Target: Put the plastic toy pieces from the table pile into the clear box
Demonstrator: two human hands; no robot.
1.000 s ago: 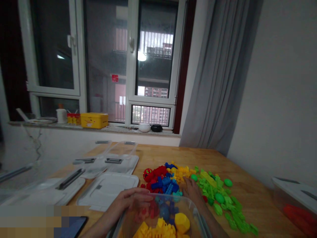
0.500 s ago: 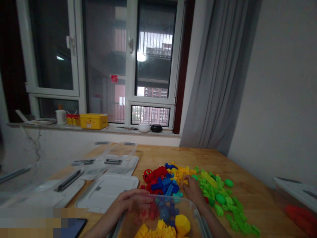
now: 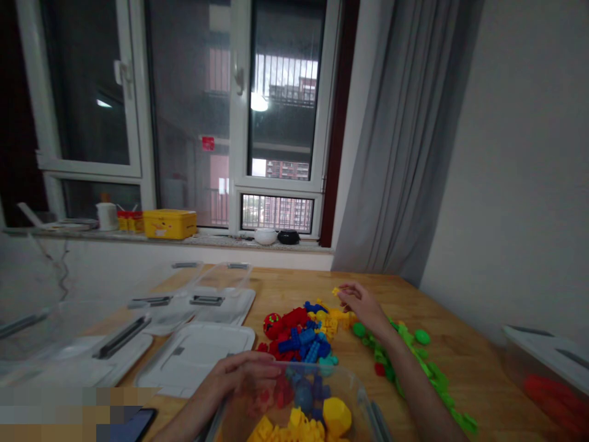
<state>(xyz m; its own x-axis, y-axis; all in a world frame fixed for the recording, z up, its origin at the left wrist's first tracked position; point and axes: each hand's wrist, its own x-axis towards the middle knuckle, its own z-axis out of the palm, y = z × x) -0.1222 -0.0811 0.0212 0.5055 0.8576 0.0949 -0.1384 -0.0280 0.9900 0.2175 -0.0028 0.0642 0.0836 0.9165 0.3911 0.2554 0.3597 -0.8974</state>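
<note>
My right hand is raised just beyond the toy piles, pinching a small yellow toy piece between its fingertips. Under and left of it lies a heap of yellow toy pieces, beside blue blocks and red toys. My left hand grips the far left rim of a clear plastic box close to me. Inside this box are yellow pieces and a larger yellow faceted piece. Green pieces spread to the right, partly behind my right forearm.
Flat white lids and clear boxes with grey latches take up the left of the wooden table. A phone lies at the near left. Another lidded box with red contents stands at the right edge.
My right hand has lifted out of the yellow heap, away from me, with a small yellow piece in its fingers. The left hand stays on the box rim.
</note>
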